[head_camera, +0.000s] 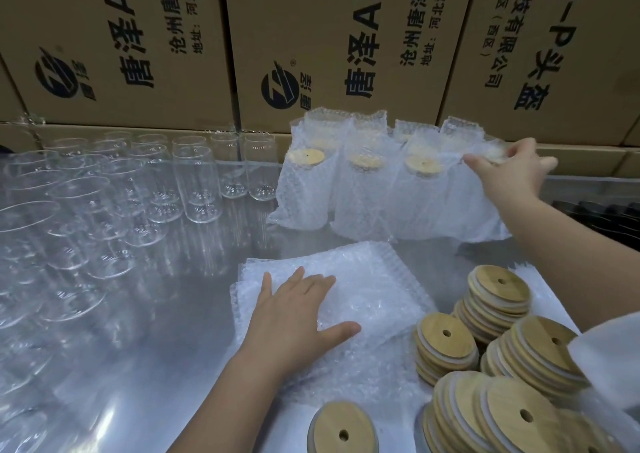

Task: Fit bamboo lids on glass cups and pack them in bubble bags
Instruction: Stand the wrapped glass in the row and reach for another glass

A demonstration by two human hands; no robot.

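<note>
My left hand [294, 310] lies flat, fingers spread, on a stack of empty bubble bags [367, 279] in the middle of the table. My right hand [509, 172] reaches to the far right and grips the top of a bagged, lidded cup [478, 206] at the end of a row of packed cups [363, 189]. Several bare glass cups [194, 182] stand upright on the left. Stacks of round bamboo lids [498, 296] with a centre hole sit at the near right.
Large printed cardboard boxes [311, 43] form a wall behind the table. The shiny metal tabletop [156, 348] shows between the glasses and the bags. A dark object [602, 217] lies at the right edge. A white sleeve [609, 366] shows at the lower right.
</note>
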